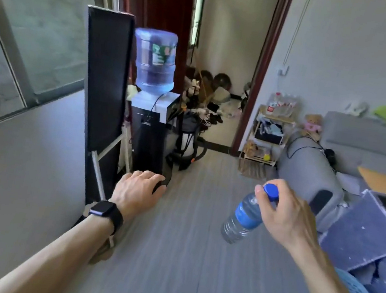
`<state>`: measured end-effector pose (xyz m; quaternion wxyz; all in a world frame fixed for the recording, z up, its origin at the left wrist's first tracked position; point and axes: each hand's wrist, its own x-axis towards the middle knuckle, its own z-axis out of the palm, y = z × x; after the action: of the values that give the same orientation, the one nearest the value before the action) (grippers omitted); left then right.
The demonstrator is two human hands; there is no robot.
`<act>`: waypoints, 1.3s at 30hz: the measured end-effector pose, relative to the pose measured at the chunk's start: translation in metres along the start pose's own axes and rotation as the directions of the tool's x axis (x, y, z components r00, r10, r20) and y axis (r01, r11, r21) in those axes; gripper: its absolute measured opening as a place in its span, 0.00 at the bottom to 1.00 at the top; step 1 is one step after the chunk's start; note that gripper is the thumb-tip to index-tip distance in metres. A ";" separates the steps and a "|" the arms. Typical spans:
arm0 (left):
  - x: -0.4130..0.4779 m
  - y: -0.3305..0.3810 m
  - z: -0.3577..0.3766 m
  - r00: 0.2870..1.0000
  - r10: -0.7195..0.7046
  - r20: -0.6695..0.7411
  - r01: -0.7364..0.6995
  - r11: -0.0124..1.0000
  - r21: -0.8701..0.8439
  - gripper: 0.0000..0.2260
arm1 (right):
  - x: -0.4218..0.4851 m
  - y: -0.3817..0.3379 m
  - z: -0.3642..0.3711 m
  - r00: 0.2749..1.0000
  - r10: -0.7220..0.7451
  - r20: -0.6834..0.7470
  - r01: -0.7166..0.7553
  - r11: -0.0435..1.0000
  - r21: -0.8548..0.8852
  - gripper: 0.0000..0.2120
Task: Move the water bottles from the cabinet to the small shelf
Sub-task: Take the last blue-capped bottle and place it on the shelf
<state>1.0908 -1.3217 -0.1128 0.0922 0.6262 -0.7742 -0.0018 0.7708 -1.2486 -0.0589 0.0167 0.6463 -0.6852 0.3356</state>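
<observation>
My right hand point(287, 211) grips a clear water bottle point(242, 218) by its neck, just under the blue cap; the bottle has a blue label and hangs tilted over the floor. My left hand point(138, 189), a black watch on its wrist, hangs in the air with loosely curled fingers and holds nothing. The small wooden shelf point(266, 136) stands far ahead by the doorway, beside the grey sofa. Several clear bottles point(283, 104) with red labels stand on its top. The cabinet is not in view.
A water dispenser point(151, 125) with a large blue jug stands left of centre, with a tall black panel point(104, 89) beside it. A grey sofa point(349, 158) and a purple box point(371, 231) fill the right side. Grey floor point(185, 244) stretches ahead to the doorway.
</observation>
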 end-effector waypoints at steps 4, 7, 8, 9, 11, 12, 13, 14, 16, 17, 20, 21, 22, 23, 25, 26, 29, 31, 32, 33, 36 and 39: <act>0.080 0.021 0.004 0.993 0.118 0.008 -0.118 0.993 0.012 0.18 | 0.057 0.026 0.011 0.998 0.060 -0.026 -0.061 0.998 -0.029 0.16; 0.135 0.033 0.006 0.983 0.185 0.009 -0.186 0.982 0.029 0.19 | 0.094 0.049 0.030 0.992 0.129 -0.003 -0.129 0.990 -0.059 0.16; 0.153 0.036 0.007 0.979 0.202 0.001 -0.201 0.979 0.036 0.19 | 0.107 0.056 0.036 0.989 0.150 0.003 -0.149 0.987 -0.063 0.16; 0.171 0.039 0.008 0.978 0.210 -0.004 -0.209 0.977 0.041 0.19 | 0.119 0.064 0.042 0.986 0.164 0.003 -0.164 0.984 -0.064 0.15; 0.210 0.044 0.010 0.978 0.206 -0.005 -0.206 0.977 0.049 0.20 | 0.145 0.080 0.053 0.984 0.180 -0.001 -0.180 0.982 -0.057 0.14; 0.231 0.047 0.012 0.979 0.202 -0.006 -0.201 0.978 0.051 0.20 | 0.160 0.090 0.058 0.983 0.184 0.002 -0.184 0.981 -0.055 0.14; 0.251 0.049 0.014 0.980 0.197 -0.007 -0.197 0.979 0.052 0.20 | 0.174 0.099 0.063 0.982 0.188 0.009 -0.187 0.981 -0.053 0.14; 0.270 0.053 0.017 0.981 0.193 -0.013 -0.192 0.980 0.052 0.20 | 0.190 0.109 0.068 0.982 0.189 0.016 -0.188 0.981 -0.044 0.14; 0.311 0.062 0.020 0.982 0.186 -0.036 -0.184 0.982 0.050 0.19 | 0.225 0.130 0.079 0.984 0.177 0.020 -0.176 0.984 -0.008 0.14; 0.334 0.067 0.020 0.983 0.179 -0.042 -0.177 0.983 0.038 0.18 | 0.245 0.140 0.084 0.985 0.171 0.024 -0.171 0.985 0.004 0.14; 0.400 0.085 0.021 0.984 0.163 -0.065 -0.161 0.986 0.031 0.16 | 0.304 0.171 0.094 0.988 0.150 0.020 -0.150 0.989 0.010 0.14; 0.422 0.092 0.023 0.985 0.156 -0.075 -0.154 0.988 0.031 0.16 | 0.323 0.181 0.097 0.989 0.145 0.011 -0.145 0.989 0.008 0.14; 0.443 0.099 0.025 0.986 0.148 -0.079 -0.147 0.989 0.023 0.17 | 0.342 0.192 0.100 0.990 0.143 0.008 -0.143 0.990 0.006 0.13; 0.463 0.106 0.028 0.986 0.150 -0.077 -0.150 0.989 0.013 0.17 | 0.361 0.202 0.103 0.989 0.146 0.012 -0.146 0.989 0.001 0.13; 0.498 0.121 0.039 0.984 0.170 -0.058 -0.170 0.985 -0.009 0.17 | 0.396 0.222 0.109 0.988 0.151 0.019 -0.151 0.988 -0.013 0.13; 0.516 0.126 0.045 0.983 0.176 -0.053 -0.177 0.984 -0.016 0.17 | 0.413 0.231 0.114 0.989 0.149 0.016 -0.149 0.989 -0.015 0.14; 0.576 0.139 0.060 0.983 0.180 -0.038 -0.180 0.984 -0.008 0.19 | 0.460 0.256 0.127 0.986 0.165 0.014 -0.165 0.986 -0.020 0.13; 0.618 0.146 0.074 0.983 0.183 -0.024 -0.183 0.983 -0.004 0.19 | 0.492 0.273 0.140 0.982 0.188 0.012 -0.187 0.982 -0.020 0.12; 0.639 0.150 0.082 0.982 0.186 -0.017 -0.186 0.983 -0.009 0.19 | 0.508 0.283 0.148 0.980 0.199 0.014 -0.199 0.980 -0.022 0.12; 0.662 0.154 0.090 0.982 0.190 -0.011 -0.190 0.982 -0.017 0.19 | 0.524 0.292 0.155 0.978 0.210 0.020 -0.209 0.978 -0.025 0.12; 0.734 0.166 0.115 0.978 0.211 0.006 -0.210 0.977 -0.039 0.19 | 0.572 0.320 0.176 0.970 0.243 0.031 -0.241 0.970 -0.038 0.12; 0.811 0.182 0.131 0.971 0.237 0.032 -0.234 0.970 -0.068 0.19 | 0.626 0.342 0.192 0.960 0.279 0.034 -0.277 0.959 -0.056 0.11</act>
<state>0.7343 -2.0835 -0.1058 0.0962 0.5264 -0.8443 -0.0282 0.4401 -1.9088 -0.0721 -0.0283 0.5498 -0.7777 0.3037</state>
